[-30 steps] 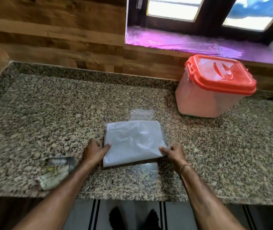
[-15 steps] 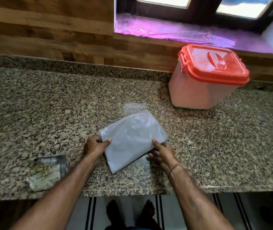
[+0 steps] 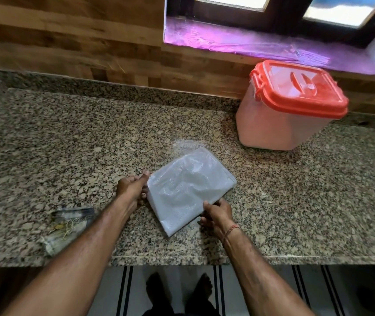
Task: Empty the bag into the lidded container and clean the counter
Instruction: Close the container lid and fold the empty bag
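The flat, folded white plastic bag [image 3: 191, 188] lies skewed on the speckled granite counter [image 3: 68, 144], its long axis running roughly near-left to far-right. The left hand [image 3: 133, 189] pinches its left edge and the right hand [image 3: 218, 213] its near edge, both grips closed on it. Beyond it to the right stands the red-lidded translucent container [image 3: 289, 115], with nothing between. White powder [image 3: 186, 142] dusts its far corner, and a crumpled wrapper scrap [image 3: 68, 226] lies to its left.
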Available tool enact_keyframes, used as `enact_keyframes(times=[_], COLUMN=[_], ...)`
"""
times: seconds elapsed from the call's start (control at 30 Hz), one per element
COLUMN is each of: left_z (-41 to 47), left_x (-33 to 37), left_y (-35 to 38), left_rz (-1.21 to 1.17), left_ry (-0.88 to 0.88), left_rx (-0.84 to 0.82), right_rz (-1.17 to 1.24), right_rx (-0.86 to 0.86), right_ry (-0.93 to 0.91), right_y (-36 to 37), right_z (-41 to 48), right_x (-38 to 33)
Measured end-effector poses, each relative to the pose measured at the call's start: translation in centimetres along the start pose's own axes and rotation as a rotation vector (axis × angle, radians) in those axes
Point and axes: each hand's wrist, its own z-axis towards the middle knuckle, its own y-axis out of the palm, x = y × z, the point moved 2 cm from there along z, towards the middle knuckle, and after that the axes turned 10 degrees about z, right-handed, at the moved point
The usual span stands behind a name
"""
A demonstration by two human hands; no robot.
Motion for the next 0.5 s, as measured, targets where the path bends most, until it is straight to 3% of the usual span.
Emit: enact_keyframes(times=[0.17, 0.37, 0.5], left_z=[-1.1, -1.3, -1.8], left_x=[-1.7, -3.0, -3.1], left_y=[1.0, 0.1, -0.7], left_rz=[-0.058, 0.164, 0.441], left_ry=[-0.027, 0.024, 0.200], left_rx=[-0.032, -0.047, -0.089], right_rz=[0.089, 0.019, -0.097], right_rx=[-0.110, -0.005, 0.030], right_ry=[0.090, 0.022, -0.017], right_y=[1.3, 0.3, -0.3], right_z=[-1.1, 0.6, 1.2], right_x=[0.7, 1.7, 1.8])
